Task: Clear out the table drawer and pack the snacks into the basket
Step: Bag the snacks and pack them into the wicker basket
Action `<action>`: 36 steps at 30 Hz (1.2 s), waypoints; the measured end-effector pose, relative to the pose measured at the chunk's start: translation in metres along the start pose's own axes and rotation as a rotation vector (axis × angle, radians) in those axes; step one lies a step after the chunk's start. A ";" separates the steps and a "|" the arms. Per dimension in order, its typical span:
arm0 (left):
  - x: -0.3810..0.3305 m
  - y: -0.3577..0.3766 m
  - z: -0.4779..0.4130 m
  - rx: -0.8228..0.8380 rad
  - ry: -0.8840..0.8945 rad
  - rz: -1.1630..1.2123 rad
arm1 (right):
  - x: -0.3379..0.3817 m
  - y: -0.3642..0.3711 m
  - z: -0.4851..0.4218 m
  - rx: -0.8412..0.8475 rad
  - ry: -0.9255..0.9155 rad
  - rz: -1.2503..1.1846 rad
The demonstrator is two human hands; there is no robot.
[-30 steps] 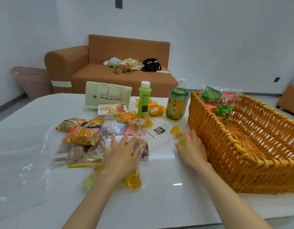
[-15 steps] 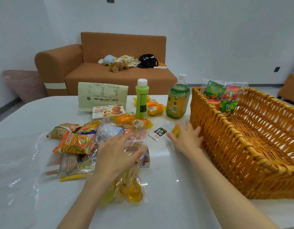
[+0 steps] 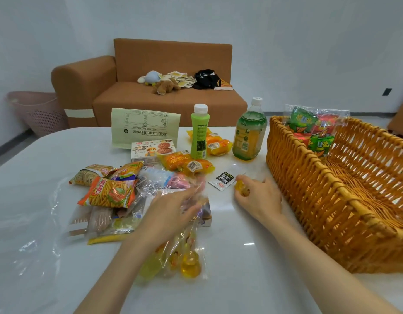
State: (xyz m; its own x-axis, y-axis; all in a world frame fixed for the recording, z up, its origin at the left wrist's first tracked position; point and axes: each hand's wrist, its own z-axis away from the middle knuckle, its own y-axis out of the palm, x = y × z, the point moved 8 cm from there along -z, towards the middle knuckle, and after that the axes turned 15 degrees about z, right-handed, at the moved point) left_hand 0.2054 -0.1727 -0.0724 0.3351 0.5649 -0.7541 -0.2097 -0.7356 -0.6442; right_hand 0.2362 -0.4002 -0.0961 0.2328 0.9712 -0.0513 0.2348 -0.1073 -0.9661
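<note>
Pinch, right hand (image 3: 263, 199), perhaps jelly (image 3: 241, 188)

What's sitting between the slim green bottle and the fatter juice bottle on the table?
In the head view, a few yellow-orange wrapped snacks lie on the white table between the slim green bottle and the juice bottle.
</note>
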 end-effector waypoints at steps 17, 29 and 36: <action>-0.049 0.012 0.096 0.288 0.154 -0.011 | 0.030 -0.030 0.090 0.173 -0.300 -0.010; -0.020 -0.023 0.129 0.149 -0.211 -0.240 | 0.015 -0.031 0.093 0.236 -0.152 -0.239; 0.006 -0.012 0.123 0.293 -0.334 -0.326 | -0.001 -0.036 0.084 0.189 -0.023 -0.396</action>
State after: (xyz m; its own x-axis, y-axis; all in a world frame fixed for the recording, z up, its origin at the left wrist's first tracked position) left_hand 0.0968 -0.1146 -0.0853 0.1257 0.8690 -0.4786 -0.4065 -0.3950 -0.8239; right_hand 0.1478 -0.3796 -0.0823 0.1379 0.9344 0.3284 0.1240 0.3127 -0.9417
